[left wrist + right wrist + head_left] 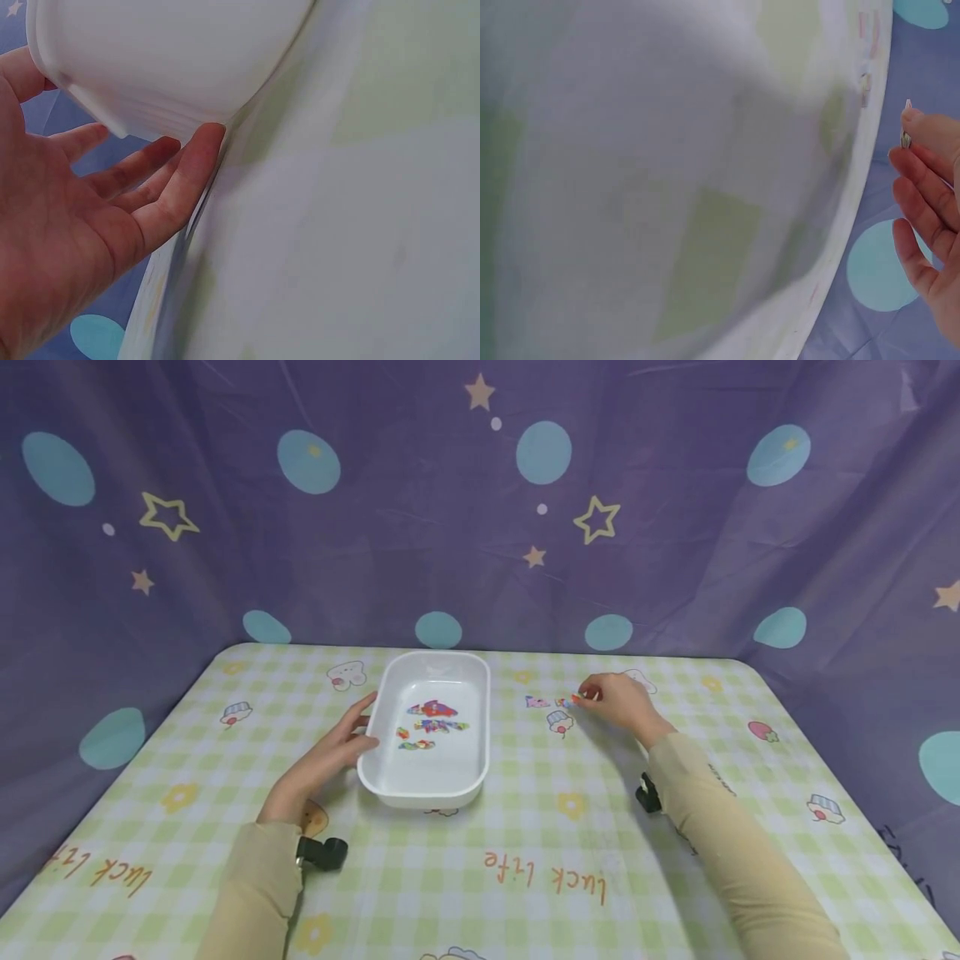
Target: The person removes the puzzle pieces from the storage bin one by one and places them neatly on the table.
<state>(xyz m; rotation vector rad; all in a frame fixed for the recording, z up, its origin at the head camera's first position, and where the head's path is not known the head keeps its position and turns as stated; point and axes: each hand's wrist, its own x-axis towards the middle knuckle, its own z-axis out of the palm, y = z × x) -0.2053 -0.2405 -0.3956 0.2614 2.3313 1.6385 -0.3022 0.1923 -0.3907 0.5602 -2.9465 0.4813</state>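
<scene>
A white plastic basin [427, 777] stands left of the table's middle, with several small colourful flat pieces [441, 726] lying on its floor. My left hand [330, 760] holds the basin's left side, the thumb at the rim and the fingers against the outer wall; the left wrist view shows those fingers [169, 195] below the rim. To the right of the basin, my right hand [618, 700] pinches a small bright piece [905, 139] between thumb and index finger, just over the cloth. Close by on the table lies a pinkish-purple piece [537, 702], with a blue-and-red one [562, 702] beside the fingertips.
A green-and-white checked cloth [525, 827] with printed cakes, flowers and lettering covers the table. Behind it hangs a purple curtain [450, 568] with stars and blue ovals. Each sleeve carries a black wrist device [322, 853].
</scene>
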